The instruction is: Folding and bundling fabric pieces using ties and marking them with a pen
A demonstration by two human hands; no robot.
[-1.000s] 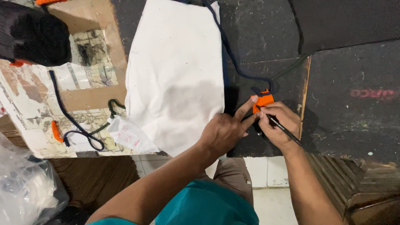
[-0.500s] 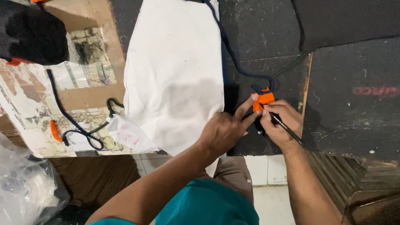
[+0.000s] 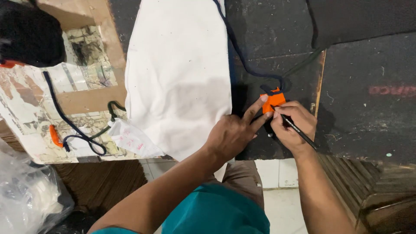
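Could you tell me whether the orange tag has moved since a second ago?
No. The orange tag stays pinned by the left hand beside the white cloth.
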